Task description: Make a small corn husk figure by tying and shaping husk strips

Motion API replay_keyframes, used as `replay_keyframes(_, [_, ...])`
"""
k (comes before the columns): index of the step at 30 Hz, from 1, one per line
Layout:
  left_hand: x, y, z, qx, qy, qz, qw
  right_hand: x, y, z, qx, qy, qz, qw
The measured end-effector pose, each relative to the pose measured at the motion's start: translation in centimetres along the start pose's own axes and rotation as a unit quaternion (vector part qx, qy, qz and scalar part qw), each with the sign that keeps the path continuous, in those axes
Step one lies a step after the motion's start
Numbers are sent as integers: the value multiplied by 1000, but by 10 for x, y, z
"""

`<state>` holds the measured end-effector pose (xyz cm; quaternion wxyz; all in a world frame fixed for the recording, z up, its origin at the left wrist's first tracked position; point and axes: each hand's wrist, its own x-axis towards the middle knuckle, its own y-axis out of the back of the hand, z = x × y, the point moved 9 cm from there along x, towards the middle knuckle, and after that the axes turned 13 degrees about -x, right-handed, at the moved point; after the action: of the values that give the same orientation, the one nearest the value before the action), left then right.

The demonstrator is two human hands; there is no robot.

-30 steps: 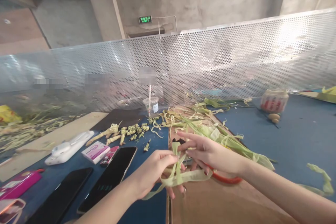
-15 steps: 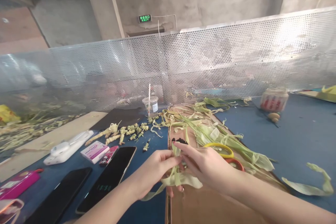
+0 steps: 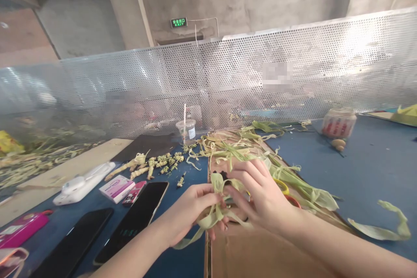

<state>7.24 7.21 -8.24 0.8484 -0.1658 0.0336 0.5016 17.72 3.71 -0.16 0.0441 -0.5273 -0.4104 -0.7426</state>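
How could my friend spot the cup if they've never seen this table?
Find the silvery screen full of holes behind the blue table. Just in front of it, near the left end of the leafy strips, stands a see-through cup. Unlike the jar farther right, it has a straw poking up.

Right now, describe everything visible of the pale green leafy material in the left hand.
The pale green leafy material looks thin, soft and slightly translucent, like husk or leaf. An upper part rises in a loop above the left hand, ribbon-like bands cross below it, and a narrow tail slants down to the left, in view over the blue tabletop. The left thumb and fingers pinch it; the right hand's fingertips are at its right side, contact unclear. Whether it is one piece is hidden.
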Motion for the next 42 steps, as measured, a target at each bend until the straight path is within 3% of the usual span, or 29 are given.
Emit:
replay_keyframes(5, [2,10,7,-44,-41,30,998,-5,-9,-24,61,103,-97,988])
replay_keyframes(10, [2,11,8,-34,-47,26,998,-8,-19,-22,54,101,-116,987])
replay_keyframes(32, [0,5,5,-41,-19,4,999,-8,-10,-20,-47,114,-20,992])
replay_keyframes(42, [-2,2,6,-46,-15,-11,999,-8,-13,-18,-10,104,-59,993])
